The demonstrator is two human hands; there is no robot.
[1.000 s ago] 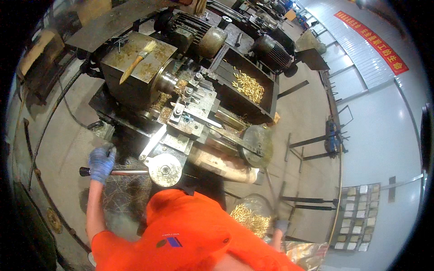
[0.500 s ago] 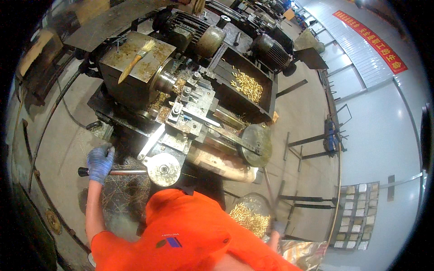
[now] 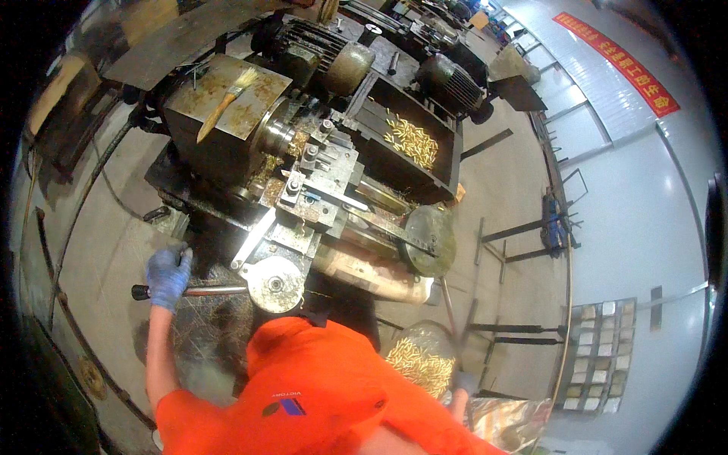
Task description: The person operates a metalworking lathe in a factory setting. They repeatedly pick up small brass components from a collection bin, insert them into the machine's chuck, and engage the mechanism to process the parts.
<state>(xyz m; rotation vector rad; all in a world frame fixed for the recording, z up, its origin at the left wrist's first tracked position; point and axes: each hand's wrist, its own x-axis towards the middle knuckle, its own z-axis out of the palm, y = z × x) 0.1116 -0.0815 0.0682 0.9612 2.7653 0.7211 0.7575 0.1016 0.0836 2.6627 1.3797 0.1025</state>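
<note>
A blue-gloved hand, my left hand [image 3: 168, 274], is closed over a metal lever [image 3: 216, 290] with a black knob. That lever joins a round metal hub [image 3: 275, 284] at the front of a lathe [image 3: 311, 201]. Far to the right, my right hand [image 3: 464, 381], in a grey glove, is closed at the lower end of a long thin rod lever [image 3: 449, 307]; its fingers look small and blurred. Next to that hand lies a round container of small brass-coloured pieces [image 3: 421, 364]. Brass shavings cling around the lathe's chuck [image 3: 279, 136].
A wooden-handled brush [image 3: 227, 105] lies on the headstock. Behind the carriage, a dark metal trough [image 3: 455, 163] holds more brass-coloured pieces. Motors [image 3: 322, 57] stand at the back. A round plate [image 3: 428, 239] sits right of the lathe bed, and a patterned sack [image 3: 508, 423] lies at lower right.
The view has shifted slightly. Both hands stay at their levers with almost no movement. A thin curl of shaving now shows beside the round hub.
</note>
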